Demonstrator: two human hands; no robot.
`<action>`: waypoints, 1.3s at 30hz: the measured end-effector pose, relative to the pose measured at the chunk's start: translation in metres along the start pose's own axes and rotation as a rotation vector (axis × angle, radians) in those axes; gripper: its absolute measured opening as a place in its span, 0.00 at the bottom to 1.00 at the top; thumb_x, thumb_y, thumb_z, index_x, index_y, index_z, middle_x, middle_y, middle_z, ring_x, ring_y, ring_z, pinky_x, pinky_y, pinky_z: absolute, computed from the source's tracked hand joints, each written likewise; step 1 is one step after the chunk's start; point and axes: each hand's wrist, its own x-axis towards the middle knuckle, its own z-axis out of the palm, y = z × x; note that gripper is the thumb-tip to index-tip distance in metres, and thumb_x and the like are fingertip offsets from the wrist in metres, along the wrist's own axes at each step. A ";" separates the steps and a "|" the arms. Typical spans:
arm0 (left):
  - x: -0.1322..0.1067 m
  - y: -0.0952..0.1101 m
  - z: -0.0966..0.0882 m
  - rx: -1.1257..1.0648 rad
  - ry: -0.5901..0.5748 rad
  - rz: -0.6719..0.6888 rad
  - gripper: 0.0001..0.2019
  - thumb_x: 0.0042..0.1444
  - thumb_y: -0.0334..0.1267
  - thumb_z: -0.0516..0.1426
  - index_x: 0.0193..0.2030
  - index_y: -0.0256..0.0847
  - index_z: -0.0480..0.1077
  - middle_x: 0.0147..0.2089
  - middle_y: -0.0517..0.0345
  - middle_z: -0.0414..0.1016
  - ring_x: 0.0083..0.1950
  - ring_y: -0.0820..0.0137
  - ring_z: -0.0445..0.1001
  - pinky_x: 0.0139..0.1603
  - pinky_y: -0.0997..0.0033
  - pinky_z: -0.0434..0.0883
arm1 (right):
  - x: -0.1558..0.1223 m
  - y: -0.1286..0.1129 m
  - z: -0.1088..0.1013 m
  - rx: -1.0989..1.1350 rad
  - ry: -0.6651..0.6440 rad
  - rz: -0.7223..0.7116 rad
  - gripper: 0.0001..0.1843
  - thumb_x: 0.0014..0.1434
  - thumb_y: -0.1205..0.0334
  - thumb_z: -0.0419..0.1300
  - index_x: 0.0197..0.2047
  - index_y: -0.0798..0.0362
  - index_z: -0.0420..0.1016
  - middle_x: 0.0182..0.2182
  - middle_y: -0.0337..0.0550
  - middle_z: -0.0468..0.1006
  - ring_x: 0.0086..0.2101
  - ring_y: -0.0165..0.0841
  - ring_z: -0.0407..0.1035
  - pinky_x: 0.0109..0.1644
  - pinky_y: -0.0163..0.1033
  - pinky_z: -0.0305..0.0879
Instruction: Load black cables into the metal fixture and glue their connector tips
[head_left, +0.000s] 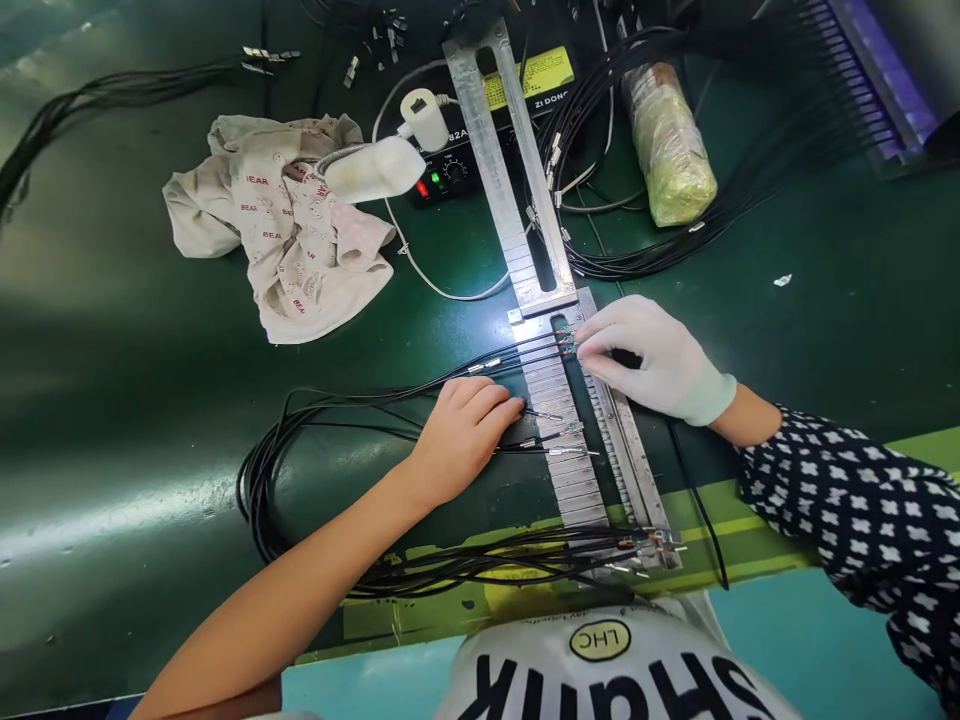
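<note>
My bare left hand (461, 435) is closed round black cables (330, 412) just left of a slotted metal fixture (551, 385). A cable's stripped tip pokes out past its thumb and lies over the fixture's grooved plate. My right hand (652, 360), in a white glove, pinches the coloured wire ends of a black cable at the fixture's upper slot. Two or three cables lie side by side across the plate there, with small metal connectors (484, 366) along them. Lower down, more loose cable ends (566, 450) rest across the plate. My right fingertips partly hide the wire ends.
A bundle of black cables (480, 560) lies along the table's near edge. Behind the fixture stand a black control box (454, 172) and a white lamp (375, 170). A printed cloth (300, 230) lies at left, a wrapped roll (670, 150) and coiled cables (637, 265) at right.
</note>
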 end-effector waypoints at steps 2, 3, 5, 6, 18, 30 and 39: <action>0.012 0.000 0.003 -0.109 0.044 -0.044 0.08 0.67 0.32 0.54 0.51 0.42 0.70 0.44 0.53 0.77 0.45 0.67 0.72 0.47 0.64 0.70 | 0.001 -0.001 -0.001 0.035 0.038 0.025 0.03 0.63 0.65 0.63 0.38 0.47 0.78 0.42 0.39 0.82 0.45 0.39 0.75 0.52 0.50 0.70; 0.017 -0.001 0.004 -0.146 0.069 -0.075 0.08 0.66 0.32 0.55 0.50 0.42 0.70 0.43 0.53 0.76 0.45 0.68 0.71 0.47 0.66 0.70 | 0.002 -0.001 -0.002 0.052 0.051 0.040 0.03 0.63 0.65 0.62 0.38 0.47 0.78 0.42 0.39 0.82 0.45 0.39 0.75 0.52 0.50 0.70; 0.029 -0.002 0.006 -0.170 0.115 -0.120 0.07 0.66 0.32 0.55 0.49 0.41 0.71 0.43 0.53 0.74 0.45 0.68 0.71 0.47 0.68 0.71 | 0.003 0.000 -0.002 0.071 0.067 0.085 0.04 0.64 0.65 0.62 0.38 0.48 0.78 0.42 0.39 0.82 0.46 0.39 0.75 0.53 0.50 0.70; 0.035 -0.003 0.007 -0.165 0.127 -0.125 0.06 0.66 0.32 0.55 0.48 0.40 0.71 0.43 0.53 0.74 0.45 0.68 0.71 0.46 0.68 0.71 | 0.003 0.000 -0.002 0.075 0.067 0.107 0.04 0.64 0.64 0.61 0.39 0.48 0.78 0.42 0.39 0.82 0.46 0.39 0.75 0.54 0.51 0.70; 0.056 -0.011 0.017 -0.199 0.076 -0.054 0.11 0.67 0.33 0.53 0.51 0.43 0.74 0.41 0.54 0.71 0.42 0.70 0.69 0.41 0.69 0.69 | 0.005 0.005 -0.002 0.103 0.072 0.165 0.05 0.65 0.65 0.61 0.39 0.49 0.79 0.42 0.39 0.82 0.46 0.38 0.74 0.53 0.48 0.70; 0.051 -0.005 0.018 -0.079 0.123 -0.014 0.12 0.65 0.27 0.55 0.52 0.40 0.72 0.44 0.51 0.72 0.45 0.66 0.68 0.45 0.64 0.69 | 0.005 0.008 -0.002 0.141 0.087 0.149 0.04 0.65 0.65 0.61 0.38 0.51 0.78 0.41 0.41 0.82 0.45 0.38 0.75 0.53 0.48 0.70; 0.033 -0.001 0.012 -0.151 0.022 -0.070 0.18 0.67 0.28 0.50 0.62 0.41 0.67 0.44 0.51 0.71 0.44 0.67 0.67 0.44 0.66 0.69 | 0.002 0.007 -0.001 0.099 0.091 0.122 0.05 0.65 0.65 0.61 0.38 0.51 0.79 0.42 0.41 0.82 0.46 0.39 0.75 0.53 0.49 0.70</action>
